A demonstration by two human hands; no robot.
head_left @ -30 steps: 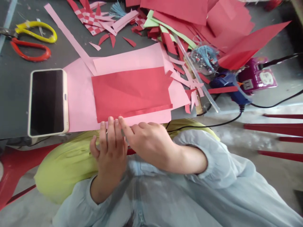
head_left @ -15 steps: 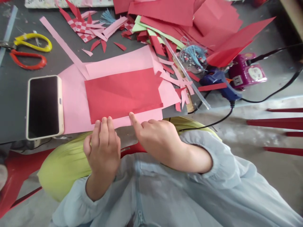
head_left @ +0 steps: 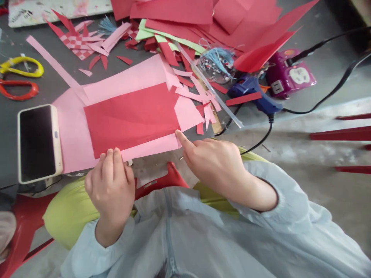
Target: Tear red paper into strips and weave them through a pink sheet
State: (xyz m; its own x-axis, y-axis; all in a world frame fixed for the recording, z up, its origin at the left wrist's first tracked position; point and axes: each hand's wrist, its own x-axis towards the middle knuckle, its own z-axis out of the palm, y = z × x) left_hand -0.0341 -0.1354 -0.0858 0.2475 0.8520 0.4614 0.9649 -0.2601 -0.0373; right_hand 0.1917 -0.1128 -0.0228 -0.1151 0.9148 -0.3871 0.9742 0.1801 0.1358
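A red paper sheet (head_left: 133, 116) lies at a slant on larger pink paper (head_left: 69, 143). Its long near edge looks folded over into a narrow strip. My left hand (head_left: 111, 181) holds the near left corner, fingers straight and together on top; its thumb is mostly hidden. At the near right corner, the outstretched index fingertip of my right hand (head_left: 210, 160) touches the red sheet. The other fingers of that hand are curled under, partly hidden, and nothing shows in them.
A phone (head_left: 37, 143) lies left of the paper, with scissors (head_left: 21, 77) behind it. Paper scraps, a pile of red sheets (head_left: 179, 13), a clear stick (head_left: 208, 85), blue tassels (head_left: 217, 61), a blue glue gun (head_left: 257, 92) and a purple power socket (head_left: 290, 75) with cables lie beyond.
My right index finger has slid rightward along the near edge of the red sheet, to its corner. My left hand stays at the left corner. The view has shifted slightly.
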